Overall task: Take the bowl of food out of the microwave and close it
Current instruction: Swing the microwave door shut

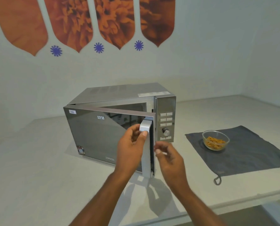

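A silver microwave [119, 93] stands on the counter with its mirrored door [95, 136] partly ajar, hinged at the left. My left hand [131, 149] is wrapped around the door's vertical silver handle [146, 154], thumb on its front. Just right of the door's edge, my right hand [168, 157] hovers with loosely curled, blurred fingers and holds nothing. A glass bowl [215, 140] of orange-brown food sits outside the microwave, on a grey cloth [243, 154] to the right.
The microwave's control panel [166, 121] with buttons and a knob is right of the door. The pale counter [38, 168] runs left and front, with its front edge near the bottom. A wall with orange decorations rises behind.
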Demonstrator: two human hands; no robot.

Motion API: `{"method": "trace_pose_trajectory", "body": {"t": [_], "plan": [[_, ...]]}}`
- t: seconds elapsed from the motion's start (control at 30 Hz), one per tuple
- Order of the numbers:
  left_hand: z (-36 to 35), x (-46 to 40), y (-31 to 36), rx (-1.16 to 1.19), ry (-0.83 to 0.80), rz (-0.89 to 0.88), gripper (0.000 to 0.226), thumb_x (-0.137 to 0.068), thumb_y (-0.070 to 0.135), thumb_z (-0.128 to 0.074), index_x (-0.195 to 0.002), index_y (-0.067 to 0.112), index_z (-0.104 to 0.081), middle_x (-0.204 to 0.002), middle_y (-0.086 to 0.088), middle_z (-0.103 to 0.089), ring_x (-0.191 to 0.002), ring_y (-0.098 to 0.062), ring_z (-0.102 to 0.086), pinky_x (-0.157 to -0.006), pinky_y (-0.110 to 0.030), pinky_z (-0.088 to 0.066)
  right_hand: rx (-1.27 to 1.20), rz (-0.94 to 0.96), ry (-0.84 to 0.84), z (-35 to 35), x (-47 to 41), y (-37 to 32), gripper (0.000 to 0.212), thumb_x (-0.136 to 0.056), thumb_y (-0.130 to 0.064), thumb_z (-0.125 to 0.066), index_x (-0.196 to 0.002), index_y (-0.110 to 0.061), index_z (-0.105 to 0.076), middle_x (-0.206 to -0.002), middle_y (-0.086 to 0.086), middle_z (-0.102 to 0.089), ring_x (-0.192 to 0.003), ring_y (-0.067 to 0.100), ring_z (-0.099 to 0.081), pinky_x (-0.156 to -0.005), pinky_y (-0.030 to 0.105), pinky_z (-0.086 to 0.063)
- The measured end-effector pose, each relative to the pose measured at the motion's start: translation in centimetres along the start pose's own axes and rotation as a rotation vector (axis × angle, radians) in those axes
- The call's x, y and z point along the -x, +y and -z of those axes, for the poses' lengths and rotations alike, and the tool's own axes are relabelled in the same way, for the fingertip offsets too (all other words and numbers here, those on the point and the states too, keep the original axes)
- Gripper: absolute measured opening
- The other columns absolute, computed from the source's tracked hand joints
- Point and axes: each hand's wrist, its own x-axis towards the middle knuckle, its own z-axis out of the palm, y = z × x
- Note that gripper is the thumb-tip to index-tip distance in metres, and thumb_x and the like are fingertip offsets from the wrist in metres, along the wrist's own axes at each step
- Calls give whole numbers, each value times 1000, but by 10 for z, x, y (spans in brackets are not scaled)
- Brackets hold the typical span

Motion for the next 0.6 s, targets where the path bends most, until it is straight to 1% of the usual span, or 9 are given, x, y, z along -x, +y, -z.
{"method": "trace_pose_trajectory", "body": {"t": [0.1, 0.17, 0.2, 0.27, 0.33, 0.4, 0.47, 0.53, 0.6], "plan": [[-14, -13, -8, -50, -55, 11, 12, -96, 32, -63, -107, 37, -66, -96, 14, -74, -91, 1, -70, -72, -11, -54, 44, -145, -110, -6, 0, 24, 25, -95, -21, -61, -118, -29, -64, -114, -13, -70, -105, 1, -65, -90, 20, -54], [-22, -22, -14, -101, -63, 19, 9, -96, 33, -63, -103, 34, -68, -94, 13, -74, -90, -2, -71, -70, -11, -53, 86, -198, -148, -8, -6, 36, 27, -95, -25, -61, -121, -31, -62, -116, -17, -68, -105, -7, -62, -86, 9, -50], [-26, -27, -17, -118, -59, 24, 11, -96, 33, -63, -104, 30, -69, -94, 12, -74, -90, -3, -71, -73, -13, -53, 92, -216, -145, -8, -10, 41, 25, -96, -25, -60, -118, -35, -62, -112, -20, -68, -103, -11, -61, -82, 3, -48], [-33, -38, -21, -141, -49, 25, 15, -96, 31, -64, -106, 23, -71, -93, 8, -75, -89, -6, -71, -77, -19, -55, 102, -243, -136, -9, -21, 49, 22, -96, -25, -60, -104, -45, -62, -98, -29, -70, -96, -14, -62, -74, -2, -45], [-38, -48, -23, -161, -42, 15, 16, -95, 29, -66, -104, 18, -73, -91, 4, -76, -88, -10, -71, -79, -25, -58, 125, -260, -143, -11, -32, 56, 24, -96, -26, -59, -92, -49, -62, -90, -35, -69, -91, -13, -63, -68, 0, -46], [-43, -59, -25, -177, -40, 9, 16, -94, 27, -67, -102, 15, -73, -89, 1, -76, -86, -13, -72, -78, -28, -58, 165, -268, -137, -13, -44, 65, 23, -96, -29, -58, -86, -50, -62, -83, -35, -68, -85, -11, -64, -64, 3, -46], [-49, -71, -27, -198, -43, 1, 16, -94, 26, -67, -100, 13, -74, -86, -3, -76, -85, -18, -72, -77, -32, -58, 192, -266, -115, -14, -58, 74, 17, -95, -29, -59, -85, -41, -66, -82, -22, -72, -83, 2, -66, -67, 8, -48], [-55, -83, -30, -214, -48, 0, 18, -94, 25, -66, -101, 10, -74, -88, -8, -76, -87, -24, -72, -79, -39, -59, 209, -273, -105, -14, -72, 83, 11, -95, -27, -58, -91, -23, -67, -84, -2, -73, -84, 19, -66, -69, 20, -49], [-60, -94, -32, -234, -43, 0, 19, -94, 25, -66, -102, 9, -74, -90, -10, -76, -87, -26, -71, -79, -40, -59, 222, -279, -107, -16, -85, 90, 16, -96, -25, -57, -90, -13, -66, -85, 10, -70, -78, 25, -64, -66, 24, -47]]}}
